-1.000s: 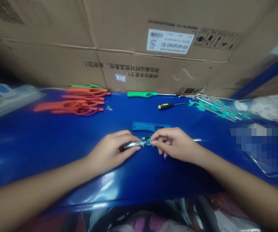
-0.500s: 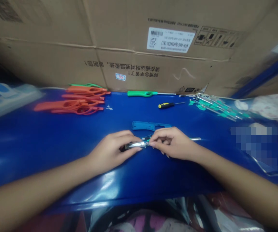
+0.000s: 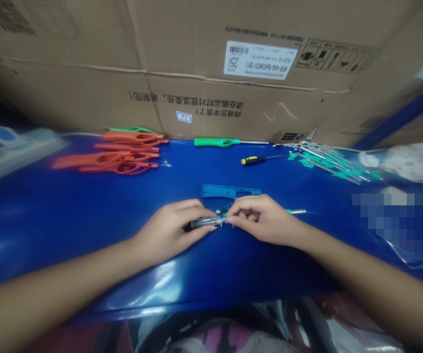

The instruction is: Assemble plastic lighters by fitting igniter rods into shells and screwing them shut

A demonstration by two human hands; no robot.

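Clear tank [image 3: 202, 223] gripped in front of blue shell [image 3: 216, 190]

The left hand [image 3: 172, 224] held the tank, its contents indistinct; the right hand [image 3: 259, 219] was pinched closed at its tip [image 3: 221, 221], hiding what lay between. A metal rod [image 3: 298, 212], partly covered by that hand, stuck out right of the shell. Behind the shell rose a cardboard box [image 3: 174, 44]; far to its left, a plastic box [image 3: 20, 157] was blurred and cut off.
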